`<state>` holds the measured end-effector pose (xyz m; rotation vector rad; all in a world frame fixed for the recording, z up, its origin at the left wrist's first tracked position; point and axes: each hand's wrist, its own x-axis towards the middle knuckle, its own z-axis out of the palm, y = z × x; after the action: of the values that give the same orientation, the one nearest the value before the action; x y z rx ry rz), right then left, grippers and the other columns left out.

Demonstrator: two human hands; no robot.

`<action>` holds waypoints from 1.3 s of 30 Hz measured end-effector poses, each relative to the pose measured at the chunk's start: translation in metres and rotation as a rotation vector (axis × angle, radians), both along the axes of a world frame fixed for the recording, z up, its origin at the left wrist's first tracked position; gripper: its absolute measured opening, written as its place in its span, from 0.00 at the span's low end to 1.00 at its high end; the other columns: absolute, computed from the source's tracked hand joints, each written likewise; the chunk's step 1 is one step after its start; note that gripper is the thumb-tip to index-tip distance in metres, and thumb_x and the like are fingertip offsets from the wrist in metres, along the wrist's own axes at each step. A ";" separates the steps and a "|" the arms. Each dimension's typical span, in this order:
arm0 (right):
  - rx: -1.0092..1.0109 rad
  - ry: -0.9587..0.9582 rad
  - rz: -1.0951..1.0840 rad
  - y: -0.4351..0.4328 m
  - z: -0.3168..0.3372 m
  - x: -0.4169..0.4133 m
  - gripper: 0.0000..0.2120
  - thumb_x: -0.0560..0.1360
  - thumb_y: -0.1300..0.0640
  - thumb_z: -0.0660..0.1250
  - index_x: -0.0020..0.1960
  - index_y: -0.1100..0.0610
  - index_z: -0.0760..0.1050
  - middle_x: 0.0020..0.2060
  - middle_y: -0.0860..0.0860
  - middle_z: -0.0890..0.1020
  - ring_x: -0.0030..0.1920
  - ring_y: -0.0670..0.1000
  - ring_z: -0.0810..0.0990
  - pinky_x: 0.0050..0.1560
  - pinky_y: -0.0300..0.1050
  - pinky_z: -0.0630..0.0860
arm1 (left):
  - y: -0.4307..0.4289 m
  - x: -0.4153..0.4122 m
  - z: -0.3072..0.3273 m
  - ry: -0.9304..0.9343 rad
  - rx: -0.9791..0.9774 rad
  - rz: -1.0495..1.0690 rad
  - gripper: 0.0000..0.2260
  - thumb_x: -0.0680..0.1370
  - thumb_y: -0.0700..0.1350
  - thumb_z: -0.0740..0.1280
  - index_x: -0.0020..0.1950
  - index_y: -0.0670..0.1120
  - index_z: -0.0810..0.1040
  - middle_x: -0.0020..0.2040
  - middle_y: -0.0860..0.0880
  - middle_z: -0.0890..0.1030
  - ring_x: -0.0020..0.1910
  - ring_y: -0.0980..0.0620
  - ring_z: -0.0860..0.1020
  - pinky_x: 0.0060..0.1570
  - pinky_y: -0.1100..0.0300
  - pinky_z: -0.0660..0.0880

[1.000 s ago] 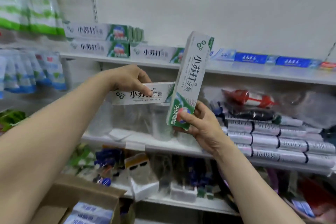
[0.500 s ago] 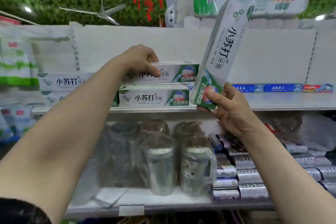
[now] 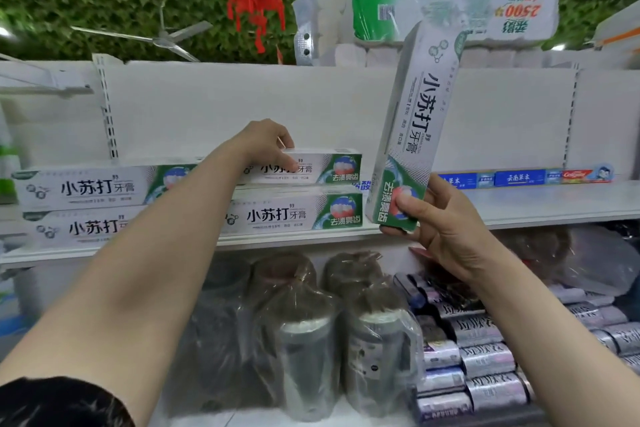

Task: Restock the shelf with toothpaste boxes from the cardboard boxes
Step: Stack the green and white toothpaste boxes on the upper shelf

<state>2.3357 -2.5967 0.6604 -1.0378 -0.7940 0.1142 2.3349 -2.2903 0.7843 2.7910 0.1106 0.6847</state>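
Observation:
My left hand (image 3: pixel 266 146) grips a white-and-green toothpaste box (image 3: pixel 322 167) that lies flat on top of another such box (image 3: pixel 294 213) on the white shelf (image 3: pixel 519 204). Two more stacked boxes (image 3: pixel 83 187) lie to the left of them. My right hand (image 3: pixel 440 225) holds a further toothpaste box (image 3: pixel 412 135) upright by its green lower end, in front of the shelf edge and to the right of the stack. The cardboard boxes are out of view.
Small blue and red toothpaste boxes (image 3: pixel 519 177) line the back of the shelf at right. Below stand plastic-wrapped mugs (image 3: pixel 304 350) and rows of silver rolls (image 3: pixel 485 357). A toilet paper pack (image 3: pixel 450 10) sits on top of the unit.
My left hand carried its box up from below the shelf and set it on the stack. My right hand lifted its upright box higher. My head tilted up, so the cardboard box left view.

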 end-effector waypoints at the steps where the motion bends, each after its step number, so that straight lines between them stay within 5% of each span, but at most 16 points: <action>1: 0.003 0.001 -0.001 0.002 -0.001 0.002 0.27 0.71 0.64 0.71 0.68 0.63 0.70 0.62 0.60 0.80 0.56 0.60 0.83 0.46 0.55 0.83 | 0.003 0.002 -0.001 0.006 -0.005 0.003 0.21 0.66 0.52 0.80 0.55 0.49 0.79 0.54 0.50 0.79 0.51 0.50 0.77 0.49 0.58 0.71; 9: -0.042 -0.001 -0.060 0.018 0.002 0.016 0.25 0.70 0.64 0.72 0.67 0.59 0.73 0.61 0.62 0.80 0.53 0.60 0.84 0.47 0.58 0.83 | 0.017 0.009 -0.007 0.100 0.050 0.019 0.27 0.71 0.56 0.75 0.68 0.52 0.74 0.69 0.49 0.73 0.68 0.48 0.71 0.66 0.51 0.67; 13: -0.201 -0.087 -0.220 0.015 0.035 0.025 0.25 0.71 0.63 0.73 0.67 0.55 0.76 0.59 0.63 0.80 0.49 0.55 0.85 0.45 0.53 0.84 | 0.009 -0.020 0.019 -0.233 -0.060 -0.045 0.29 0.75 0.59 0.70 0.72 0.50 0.70 0.70 0.49 0.72 0.68 0.49 0.70 0.66 0.52 0.66; 16: -0.370 -0.193 -0.333 0.017 0.068 0.032 0.24 0.71 0.65 0.74 0.66 0.52 0.78 0.58 0.65 0.79 0.44 0.54 0.84 0.43 0.53 0.85 | 0.008 -0.044 0.046 -0.545 -0.277 -0.083 0.22 0.77 0.60 0.65 0.63 0.47 0.77 0.59 0.46 0.79 0.59 0.47 0.76 0.53 0.58 0.71; 19: -0.504 -0.279 -0.391 0.029 0.092 0.038 0.23 0.70 0.66 0.76 0.63 0.55 0.80 0.54 0.64 0.81 0.39 0.54 0.83 0.37 0.48 0.84 | 0.002 -0.066 0.059 -0.705 -0.287 -0.040 0.18 0.80 0.59 0.58 0.58 0.48 0.77 0.51 0.52 0.77 0.52 0.52 0.74 0.48 0.61 0.65; 22: -0.663 -0.369 -0.413 0.047 0.105 0.041 0.22 0.68 0.67 0.77 0.60 0.54 0.82 0.47 0.58 0.84 0.38 0.54 0.83 0.41 0.50 0.85 | 0.006 -0.074 0.053 -0.600 -0.203 -0.065 0.19 0.81 0.61 0.57 0.56 0.48 0.77 0.51 0.54 0.76 0.51 0.53 0.72 0.49 0.58 0.66; 29: -0.949 -0.538 -0.456 0.081 0.111 0.044 0.25 0.68 0.65 0.79 0.63 0.52 0.81 0.47 0.45 0.83 0.48 0.52 0.83 0.48 0.49 0.84 | 0.027 -0.080 0.015 -0.389 -0.174 0.004 0.22 0.79 0.64 0.58 0.62 0.50 0.76 0.61 0.51 0.76 0.58 0.51 0.72 0.55 0.55 0.67; 35: -0.931 -0.689 -0.713 0.086 0.102 0.042 0.31 0.67 0.58 0.79 0.68 0.49 0.76 0.68 0.51 0.74 0.69 0.53 0.70 0.65 0.45 0.69 | 0.026 -0.105 0.001 -0.381 -0.179 0.075 0.24 0.79 0.64 0.59 0.64 0.48 0.76 0.64 0.48 0.76 0.62 0.49 0.72 0.59 0.52 0.67; 39: -0.866 -0.779 -0.788 0.074 0.110 0.032 0.31 0.69 0.55 0.77 0.71 0.49 0.73 0.69 0.54 0.73 0.72 0.56 0.66 0.69 0.48 0.66 | 0.010 -0.122 -0.008 -0.352 -0.185 0.127 0.24 0.79 0.64 0.59 0.65 0.48 0.75 0.66 0.48 0.75 0.64 0.47 0.72 0.59 0.52 0.68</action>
<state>2.3677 -2.5227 0.7702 -2.2205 -0.9809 -0.7237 2.2133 -2.2806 0.7768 2.4618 0.2687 1.1228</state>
